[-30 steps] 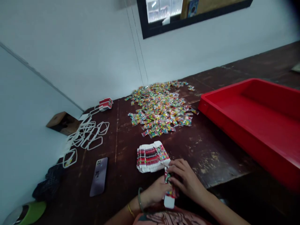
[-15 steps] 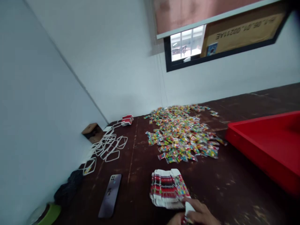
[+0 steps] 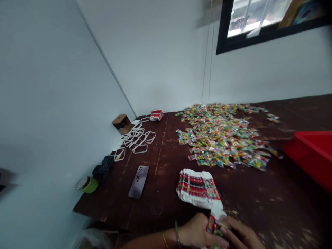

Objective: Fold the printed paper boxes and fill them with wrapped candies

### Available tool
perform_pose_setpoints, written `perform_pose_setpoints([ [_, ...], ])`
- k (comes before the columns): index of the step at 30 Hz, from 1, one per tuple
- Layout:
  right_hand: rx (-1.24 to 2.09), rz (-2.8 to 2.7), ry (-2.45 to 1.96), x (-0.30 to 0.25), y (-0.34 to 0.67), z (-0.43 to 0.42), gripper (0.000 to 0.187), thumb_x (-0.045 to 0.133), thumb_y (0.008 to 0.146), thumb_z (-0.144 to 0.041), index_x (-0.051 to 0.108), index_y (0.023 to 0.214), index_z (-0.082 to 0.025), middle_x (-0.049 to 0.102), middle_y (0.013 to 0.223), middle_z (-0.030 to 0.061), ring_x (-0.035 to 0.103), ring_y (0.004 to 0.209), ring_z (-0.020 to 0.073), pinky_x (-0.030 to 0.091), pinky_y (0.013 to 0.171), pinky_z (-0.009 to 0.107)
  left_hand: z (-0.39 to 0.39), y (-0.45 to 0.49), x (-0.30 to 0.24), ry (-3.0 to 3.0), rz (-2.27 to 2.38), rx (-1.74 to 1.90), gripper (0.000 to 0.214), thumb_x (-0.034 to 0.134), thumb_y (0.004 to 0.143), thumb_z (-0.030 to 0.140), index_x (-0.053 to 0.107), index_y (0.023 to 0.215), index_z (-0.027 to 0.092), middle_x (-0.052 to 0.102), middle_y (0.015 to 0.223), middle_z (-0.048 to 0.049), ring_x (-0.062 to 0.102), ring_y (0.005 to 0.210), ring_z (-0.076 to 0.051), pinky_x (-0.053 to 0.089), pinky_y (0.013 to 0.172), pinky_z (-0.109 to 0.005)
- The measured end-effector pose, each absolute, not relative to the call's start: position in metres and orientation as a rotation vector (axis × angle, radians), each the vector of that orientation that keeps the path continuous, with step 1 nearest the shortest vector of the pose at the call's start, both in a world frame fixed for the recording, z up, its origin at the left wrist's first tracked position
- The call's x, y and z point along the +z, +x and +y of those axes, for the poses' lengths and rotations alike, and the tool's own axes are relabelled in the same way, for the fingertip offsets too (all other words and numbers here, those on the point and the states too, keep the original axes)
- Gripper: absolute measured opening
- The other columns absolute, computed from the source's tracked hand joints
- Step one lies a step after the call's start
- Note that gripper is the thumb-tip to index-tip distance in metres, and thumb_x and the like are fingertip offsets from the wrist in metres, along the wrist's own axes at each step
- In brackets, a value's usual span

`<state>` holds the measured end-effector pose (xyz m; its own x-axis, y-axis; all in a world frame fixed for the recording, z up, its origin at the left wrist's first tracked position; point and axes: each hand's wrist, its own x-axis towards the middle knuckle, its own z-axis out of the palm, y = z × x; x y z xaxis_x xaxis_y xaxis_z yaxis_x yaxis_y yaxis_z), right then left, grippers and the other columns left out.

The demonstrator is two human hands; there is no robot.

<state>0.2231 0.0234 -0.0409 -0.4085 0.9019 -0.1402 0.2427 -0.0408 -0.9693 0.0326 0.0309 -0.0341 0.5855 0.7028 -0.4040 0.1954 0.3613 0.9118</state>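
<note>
Low in the view, near the table's front edge, my left hand [image 3: 195,230] is closed around a small printed carton [image 3: 212,223], red with a white flap at its top. From the other side my right hand [image 3: 240,233] grips the same carton, its fingers against the printed face. Just beyond both hands lies a fanned stack of flat printed cartons [image 3: 195,188], red, white and multicoloured. Farther back spreads a big heap of small clear packets with colourful sweets [image 3: 220,135]. My fingers partly cover the carton.
Left of the stack lies a purple phone [image 3: 139,182]. White loop-shaped strips [image 3: 133,138], a small brown box [image 3: 121,123] and a red carton bundle [image 3: 156,115] sit by the wall. A green-banded container [image 3: 89,185] stands at the left edge; a red tray [image 3: 313,152] is at right.
The view has swung left and down, so the table things appear farther right and higher. My left hand and forearm have come into fuller view, with both hands on the carton.
</note>
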Motion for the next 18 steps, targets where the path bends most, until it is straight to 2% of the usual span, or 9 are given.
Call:
perform_pose_setpoints([
  [2,1.429,-1.636,-1.269,-0.036,0.227,0.015,0.031,0.052,0.085,-0.050,0.068,0.082,-0.023,0.067,0.080,0.0055,0.063,0.080,0.0247,0.052,0.073,0.031,0.028,0.037,-0.033,1.220,1.000,0.473,0.045,0.073,0.064,0.055,0.062,0.083,0.015,0.053,0.070,0.0019,0.043,0.064,-0.012,0.037,0.060,-0.023],
  [4,1.414,-1.536,-1.304,-0.026,0.231,0.008,0.030,0.058,0.083,-0.047,0.065,0.099,-0.023,0.066,0.087,0.0053,0.061,0.082,0.0230,0.051,0.074,0.030,0.026,0.039,-0.030,1.256,1.041,0.642,0.054,0.077,0.065,0.044,0.053,0.106,0.017,0.055,0.075,0.0013,0.048,0.067,-0.012,0.039,0.064,-0.023],
  [6,1.490,-1.288,-1.306,-0.019,0.232,0.003,0.045,0.061,0.082,-0.047,0.053,0.121,-0.025,0.064,0.082,0.0025,0.060,0.074,0.0191,0.051,0.067,0.028,0.024,0.040,-0.029,1.289,0.997,0.715,0.055,0.071,0.073,0.038,0.044,0.116,0.018,0.053,0.074,0.0019,0.050,0.067,-0.011,0.040,0.067,-0.023],
  [7,1.558,-1.128,-1.285,-0.018,0.231,0.000,0.049,0.061,0.083,-0.047,0.049,0.125,-0.026,0.062,0.076,0.0003,0.058,0.066,0.0165,0.049,0.061,0.026,0.022,0.039,-0.028,1.298,0.967,0.722,0.055,0.070,0.075,0.036,0.042,0.119,0.018,0.053,0.075,0.0019,0.051,0.068,-0.011,0.041,0.068,-0.023],
  [9,1.711,-0.817,-1.198,-0.022,0.229,-0.006,0.040,0.061,0.082,-0.046,0.054,0.116,-0.025,0.056,0.066,-0.0031,0.050,0.053,0.0111,0.044,0.050,0.021,0.020,0.036,-0.029,1.334,0.927,0.677,0.052,0.067,0.078,0.034,0.041,0.120,0.018,0.055,0.076,0.0015,0.053,0.068,-0.012,0.042,0.069,-0.024],
  [12,1.936,-0.510,-1.025,-0.034,0.226,-0.015,0.027,0.071,0.075,-0.041,0.065,0.089,-0.018,0.056,0.067,-0.0024,0.046,0.051,0.0070,0.040,0.047,0.018,0.017,0.028,-0.031,1.445,0.926,0.536,0.044,0.065,0.080,0.035,0.048,0.117,0.018,0.059,0.078,0.0001,0.055,0.067,-0.012,0.042,0.067,-0.024],
  [15,2.058,-0.406,-0.967,-0.041,0.226,-0.020,0.023,0.074,0.073,-0.034,0.067,0.085,-0.015,0.058,0.067,-0.0016,0.047,0.053,0.0056,0.042,0.050,0.017,0.016,0.021,-0.032,1.552,0.934,0.448,0.036,0.062,0.081,0.035,0.059,0.113,0.019,0.066,0.087,-0.0035,0.059,0.075,-0.016,0.043,0.072,-0.027],
  [18,2.131,-0.477,-1.029,-0.040,0.229,-0.017,0.022,0.078,0.068,-0.028,0.069,0.083,-0.014,0.059,0.066,-0.0024,0.047,0.051,0.0042,0.044,0.051,0.017,0.014,0.022,-0.029,1.573,0.886,0.434,0.026,0.057,0.084,0.034,0.069,0.101,0.019,0.068,0.093,-0.0064,0.061,0.084,-0.019,0.043,0.080,-0.028],
])
